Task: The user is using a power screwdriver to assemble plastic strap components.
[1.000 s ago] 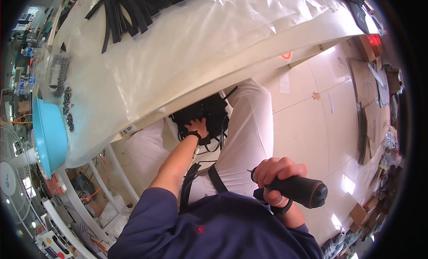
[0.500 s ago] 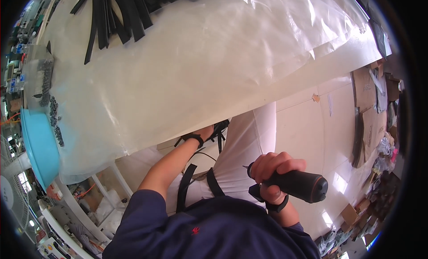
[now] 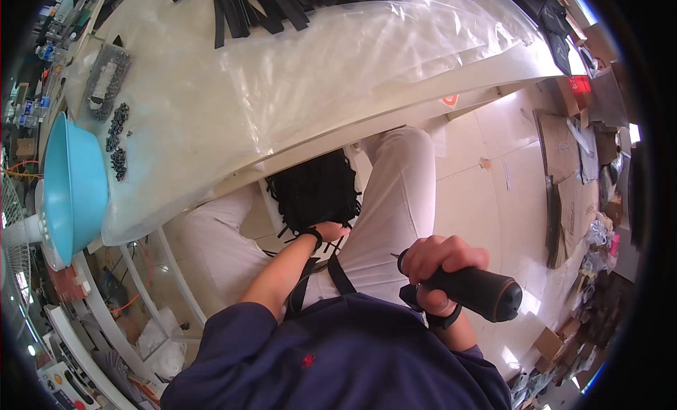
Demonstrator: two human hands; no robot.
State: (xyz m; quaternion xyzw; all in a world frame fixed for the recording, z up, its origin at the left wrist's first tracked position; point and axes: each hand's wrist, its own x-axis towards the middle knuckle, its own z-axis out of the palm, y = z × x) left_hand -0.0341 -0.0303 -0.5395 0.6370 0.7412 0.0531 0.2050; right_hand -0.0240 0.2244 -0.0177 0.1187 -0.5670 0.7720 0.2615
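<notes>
My right hand (image 3: pixel 443 265) is closed round a black cylindrical power screwdriver (image 3: pixel 479 293), held to the right of my lap. Its thin bit (image 3: pixel 395 255) points left. Low between my knees, my left hand (image 3: pixel 331 231) is at the near edge of a heap of black strap pieces (image 3: pixel 314 188) below the table edge. Its fingertips are too small and dark to make out, so I cannot tell whether they grip anything. More black strips (image 3: pixel 261 8) lie fanned out on the far part of the plastic-covered table (image 3: pixel 211 121).
Small dark parts (image 3: pixel 118 142) lie in piles at the table's left, beside a clear plastic box (image 3: pixel 107 82). A blue basin (image 3: pixel 74 191) and a fan (image 3: pixel 17 233) stand at the left edge. Flattened cardboard (image 3: pixel 564 191) lies on the floor at the right.
The view has shifted, bringing the black heap under the table edge into sight. My left hand has moved slightly right and down in the picture; my right hand still holds the screwdriver.
</notes>
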